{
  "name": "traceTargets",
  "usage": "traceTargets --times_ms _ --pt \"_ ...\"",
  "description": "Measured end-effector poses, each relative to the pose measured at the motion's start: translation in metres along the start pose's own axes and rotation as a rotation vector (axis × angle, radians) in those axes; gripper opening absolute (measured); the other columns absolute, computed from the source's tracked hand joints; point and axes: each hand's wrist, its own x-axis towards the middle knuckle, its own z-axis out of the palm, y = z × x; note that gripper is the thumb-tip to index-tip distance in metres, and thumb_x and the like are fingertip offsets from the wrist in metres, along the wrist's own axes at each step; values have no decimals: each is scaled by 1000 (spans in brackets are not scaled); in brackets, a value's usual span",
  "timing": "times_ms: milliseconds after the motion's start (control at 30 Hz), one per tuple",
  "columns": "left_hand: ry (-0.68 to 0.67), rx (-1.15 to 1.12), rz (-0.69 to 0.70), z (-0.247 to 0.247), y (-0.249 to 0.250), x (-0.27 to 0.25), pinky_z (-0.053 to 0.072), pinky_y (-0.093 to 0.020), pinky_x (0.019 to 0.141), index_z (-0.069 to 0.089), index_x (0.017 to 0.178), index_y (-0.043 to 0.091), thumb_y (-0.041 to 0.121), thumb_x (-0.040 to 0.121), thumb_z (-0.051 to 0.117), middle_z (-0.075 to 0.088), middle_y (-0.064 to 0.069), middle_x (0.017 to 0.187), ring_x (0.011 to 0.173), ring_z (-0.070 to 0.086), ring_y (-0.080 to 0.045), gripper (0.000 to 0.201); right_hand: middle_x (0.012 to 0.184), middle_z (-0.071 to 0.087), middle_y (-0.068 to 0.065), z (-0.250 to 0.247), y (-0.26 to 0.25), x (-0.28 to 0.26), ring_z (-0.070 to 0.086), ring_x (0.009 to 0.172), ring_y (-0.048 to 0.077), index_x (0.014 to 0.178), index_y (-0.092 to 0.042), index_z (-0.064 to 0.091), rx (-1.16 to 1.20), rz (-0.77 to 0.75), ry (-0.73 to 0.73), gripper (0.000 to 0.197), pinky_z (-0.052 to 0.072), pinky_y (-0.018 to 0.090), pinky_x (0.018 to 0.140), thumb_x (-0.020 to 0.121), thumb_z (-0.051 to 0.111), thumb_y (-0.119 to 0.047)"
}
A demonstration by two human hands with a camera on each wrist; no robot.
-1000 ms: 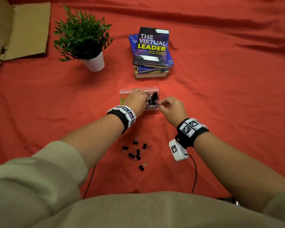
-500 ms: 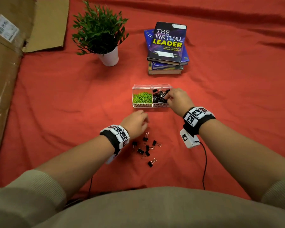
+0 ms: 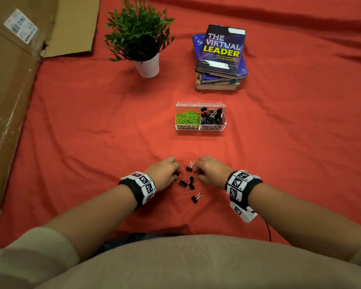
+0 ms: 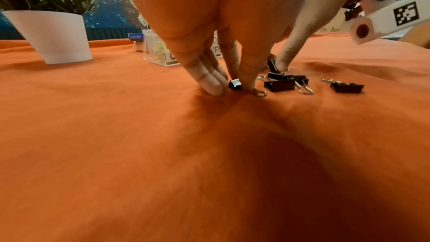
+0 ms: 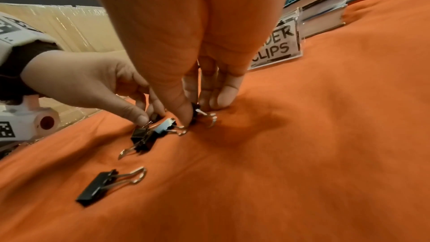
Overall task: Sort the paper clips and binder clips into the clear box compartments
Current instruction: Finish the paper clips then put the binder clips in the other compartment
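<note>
A clear two-compartment box (image 3: 200, 130) stands on the red cloth, green paper clips (image 3: 187, 117) in its left half and black binder clips (image 3: 213, 116) in its right half. Several loose black binder clips (image 3: 187, 182) lie on the cloth nearer to me, between both hands. My left hand (image 3: 165, 174) pinches one binder clip (image 4: 235, 84) against the cloth between thumb and fingertips. My right hand (image 3: 212, 171) pinches another binder clip (image 5: 195, 112) at the right side of the pile. One clip (image 3: 195, 198) lies alone nearest to me.
A potted plant (image 3: 143, 46) in a white pot and a stack of books (image 3: 220, 59) stand behind the box. Flattened cardboard (image 3: 15, 80) covers the left side. A cable (image 3: 268, 230) trails from my right wrist.
Both hands have come back from the box to the loose pile. The left hand has closed its fingers on a clip, and the right hand has left the binder clip compartment and pinched another.
</note>
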Motion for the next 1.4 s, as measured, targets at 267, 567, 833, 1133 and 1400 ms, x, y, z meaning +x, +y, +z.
traceTargets --times_ms 267,567,833,1133,1400 --pt "79 -106 21 4 2 -12 46 -36 78 58 97 10 7 81 54 56 -6 99 90 57 -26 17 114 57 8 14 -14 -11 55 106 28 116 -15 62 -23 -113 58 36 46 36 85 82 54 -9" --pt "42 68 42 8 1 -17 46 -43 82 54 104 9 11 86 51 49 -10 108 98 54 -30 18 114 49 13 21 -7 -15 56 97 33 107 -3 57 -33 -23 62 22 46 44 84 85 58 -9" --pt "143 -351 -100 0 2 -18 36 -20 67 59 94 14 7 80 58 55 8 76 68 50 -12 15 99 56 4 13 3 -14 54 92 17 97 -10 64 213 164 166 17 42 25 86 80 64 -8" --pt "2 -197 -155 14 29 0 47 -38 89 55 105 9 17 90 50 48 -12 113 101 57 -33 18 63 58 -4 -83 31 20 52 56 7 68 -21 58 497 309 519 24 44 15 54 79 68 -2" --pt "-16 -61 -124 16 33 3 49 -39 85 53 111 11 29 83 64 49 -8 115 102 58 -30 35 103 54 11 -116 35 46 50 88 21 94 -11 63 110 249 620 12 41 30 80 83 65 -14"
